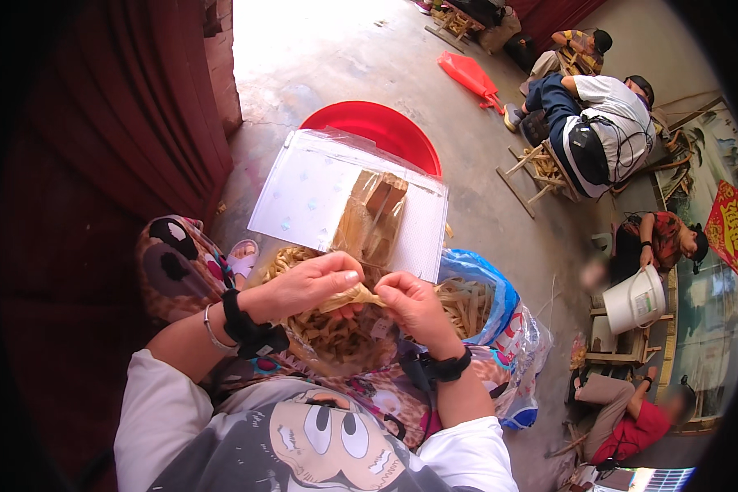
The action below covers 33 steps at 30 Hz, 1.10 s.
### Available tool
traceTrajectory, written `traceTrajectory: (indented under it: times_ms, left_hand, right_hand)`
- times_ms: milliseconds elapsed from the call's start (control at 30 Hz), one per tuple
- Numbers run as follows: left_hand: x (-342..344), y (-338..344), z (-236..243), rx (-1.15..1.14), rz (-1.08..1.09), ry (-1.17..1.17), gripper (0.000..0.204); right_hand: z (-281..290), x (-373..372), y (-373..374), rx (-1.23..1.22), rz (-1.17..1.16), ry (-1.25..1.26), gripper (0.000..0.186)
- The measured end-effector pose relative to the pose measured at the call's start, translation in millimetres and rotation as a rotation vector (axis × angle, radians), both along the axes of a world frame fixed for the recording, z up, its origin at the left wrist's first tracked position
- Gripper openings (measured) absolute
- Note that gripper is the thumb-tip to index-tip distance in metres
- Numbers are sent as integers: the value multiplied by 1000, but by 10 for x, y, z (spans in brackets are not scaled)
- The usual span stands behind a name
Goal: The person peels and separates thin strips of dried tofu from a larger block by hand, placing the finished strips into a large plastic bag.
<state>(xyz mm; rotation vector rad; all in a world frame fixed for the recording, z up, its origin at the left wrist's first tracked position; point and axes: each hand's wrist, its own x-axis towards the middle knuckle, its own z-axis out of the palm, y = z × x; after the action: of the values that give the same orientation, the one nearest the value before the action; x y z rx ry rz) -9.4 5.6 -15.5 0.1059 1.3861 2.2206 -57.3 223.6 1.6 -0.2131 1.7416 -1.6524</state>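
Observation:
Above my lap, a pale yellow strip (pixel 354 297) stretches between my two hands. My left hand (pixel 324 280) is closed on its left end, thumb pointing right. The fingers of my right hand (pixel 416 307) pinch the other end. Under them rests a clear plastic bag (pixel 367 361) full of tan, curled strips (pixel 324 334); their material I cannot make out. Just beyond my hands lies a white board (pixel 303 197) under clear film, with a brown block (pixel 387 195) on it. To the right of my right hand, a blue bag (pixel 510 305) holds more pale strips (pixel 467 305).
A red basin (pixel 377 121) stands behind and partly under the board. A dark red curtain (pixel 131 123) hangs at the left. A red plastic bag (pixel 467 75) lies on the floor. Several people sit along the right; one holds a white bucket (pixel 635 299).

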Motion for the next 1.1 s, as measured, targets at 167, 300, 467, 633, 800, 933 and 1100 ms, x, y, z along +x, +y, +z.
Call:
traceTrajectory:
  times_ms: [167, 300, 467, 633, 800, 933, 1100]
  left_hand:
    - [8, -47, 70, 121, -170, -120, 18]
    - [9, -36, 78, -277, -57, 95, 15]
    - [-31, -97, -182, -1128, 249, 768, 9]
    - [-60, -113, 90, -20, 10, -191, 11]
    - [-62, -111, 66, 84, -84, -230, 13]
    - [-67, -148, 76, 120, -126, -247, 10]
    - [-51, -272, 128, 271, -57, -154, 4]
  right_hand:
    - [137, 35, -48, 17, 71, -84, 16]
    - [101, -13, 24, 70, 97, -43, 17]
    - [181, -39, 140, 198, 237, 16, 15]
    - [352, -21, 233, 74, 240, -159, 18]
    - [321, -3, 173, 74, 226, -135, 18]
    - [398, -34, 228, 66, 199, -181, 18]
    - [363, -128, 383, 25, 109, -189, 18]
